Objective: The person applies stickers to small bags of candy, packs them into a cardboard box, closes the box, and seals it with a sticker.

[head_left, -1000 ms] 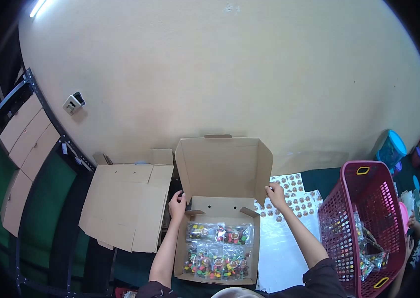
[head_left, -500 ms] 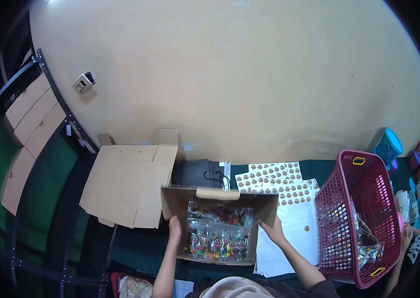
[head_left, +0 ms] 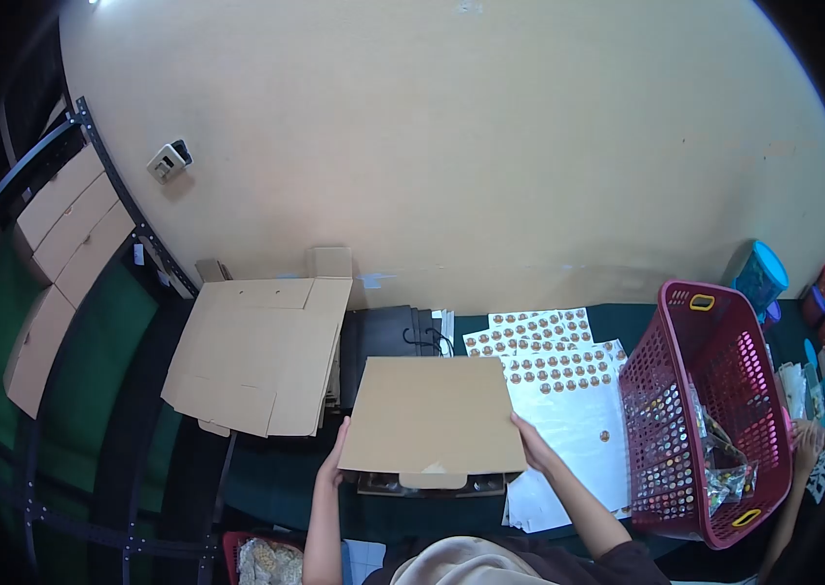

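A brown cardboard box (head_left: 434, 414) stands in front of me with its lid swung down almost to the front. The lid's front flap (head_left: 434, 481) sticks out, and a dark gap shows below the lid's front edge. My left hand (head_left: 336, 453) presses on the left side of the lid, fingers along its edge. At the right side, my right hand (head_left: 529, 444) holds the lid's edge in the same way. The bags of colourful sweets inside are hidden under the lid, apart from a dim glimpse at the gap.
Flat cardboard (head_left: 256, 351) lies stacked at left, by dark paper bags (head_left: 383, 333). Sticker sheets (head_left: 558, 370) lie at right beside a maroon basket (head_left: 705, 419) holding packets. A rack with boxes (head_left: 71, 234) stands far left. Another person's hand (head_left: 806, 439) shows at far right.
The box lid, upright a second ago, has swung forward and down over the bags of sweets. Both my hands have moved down with its sides. The view has shifted slightly.
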Demonstrator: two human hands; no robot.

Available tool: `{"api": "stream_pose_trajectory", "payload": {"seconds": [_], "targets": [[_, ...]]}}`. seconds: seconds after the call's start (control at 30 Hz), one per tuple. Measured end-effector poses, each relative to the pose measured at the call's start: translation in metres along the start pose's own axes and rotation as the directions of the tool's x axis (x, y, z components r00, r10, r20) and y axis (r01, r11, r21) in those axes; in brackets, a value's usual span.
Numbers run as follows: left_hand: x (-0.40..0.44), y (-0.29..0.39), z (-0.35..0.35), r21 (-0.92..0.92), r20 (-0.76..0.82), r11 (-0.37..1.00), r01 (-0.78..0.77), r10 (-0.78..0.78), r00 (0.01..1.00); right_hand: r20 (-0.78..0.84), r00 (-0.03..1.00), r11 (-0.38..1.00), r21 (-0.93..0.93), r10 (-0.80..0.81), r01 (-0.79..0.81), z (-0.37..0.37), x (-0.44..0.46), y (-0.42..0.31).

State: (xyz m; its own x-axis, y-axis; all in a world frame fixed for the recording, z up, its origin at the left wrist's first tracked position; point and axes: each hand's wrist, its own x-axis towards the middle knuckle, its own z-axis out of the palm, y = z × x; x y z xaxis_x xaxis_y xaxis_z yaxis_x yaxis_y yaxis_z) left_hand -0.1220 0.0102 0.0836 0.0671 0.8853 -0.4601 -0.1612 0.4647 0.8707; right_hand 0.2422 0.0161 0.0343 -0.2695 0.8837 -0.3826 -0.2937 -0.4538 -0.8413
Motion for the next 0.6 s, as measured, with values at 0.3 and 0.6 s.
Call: {"api": "stream_pose_trajectory", "payload": {"seconds": [0.3, 0.6], "targets": [[0.043, -0.032, 0.015, 0.037, -0.144, 0.990, -0.136, 0.140, 0.980, -0.150, 0.975, 0.887, -0.454, -0.162, 0.078, -0.003, 0.053, -0.014], [0.053, -0.064, 0.004, 0.081, -0.163, 0.953, -0.291, 0.300, 0.940, 0.085, 0.958, -0.054, -0.996, -0.274, 0.073, 0.075, -0.019, 0.001]]}}
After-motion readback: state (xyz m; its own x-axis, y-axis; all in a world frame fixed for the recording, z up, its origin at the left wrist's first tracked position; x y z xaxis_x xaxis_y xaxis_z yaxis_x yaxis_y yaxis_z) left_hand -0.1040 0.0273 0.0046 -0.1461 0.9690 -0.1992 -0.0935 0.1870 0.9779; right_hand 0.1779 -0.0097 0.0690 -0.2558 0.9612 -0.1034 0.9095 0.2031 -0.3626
